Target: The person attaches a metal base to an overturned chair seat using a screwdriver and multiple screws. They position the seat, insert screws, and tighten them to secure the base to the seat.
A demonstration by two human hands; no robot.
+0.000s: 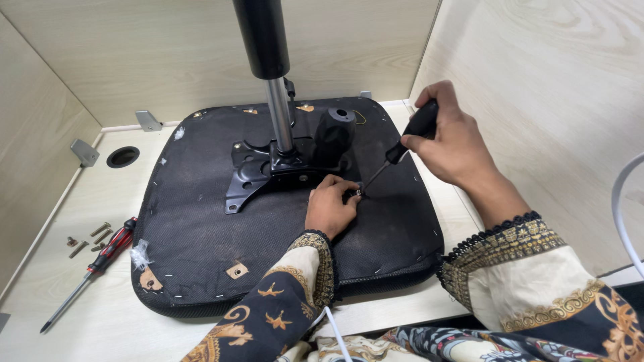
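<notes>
Right hand (pixel 451 144): closed round the black handle of a screwdriver (pixel 402 149), shaft slanting down-left, tip at a small screw (pixel 359 193).
Left hand (pixel 330 204): resting on the seat underside, fingers curled and pinching at the screw, right at the tool tip.
Upturned chair seat (pixel 201 241): black fabric base, stapled along the edge, lying flat on the pale wooden worktop (pixel 80 315), under both hands.
Black metal mounting plate (pixel 248 171): fixed at seat centre, just left of the left hand; chrome and black gas cylinder (pixel 272 74) rising upright from it; black lever knob (pixel 333 134) beside the cylinder.
Spare screwdriver, red and black (pixel 94 268): on the worktop, left of the seat.
Loose bolts (pixel 90 238): small cluster just beside the spare tool's handle.
Round cable hole (pixel 123 156): far left of the worktop.
</notes>
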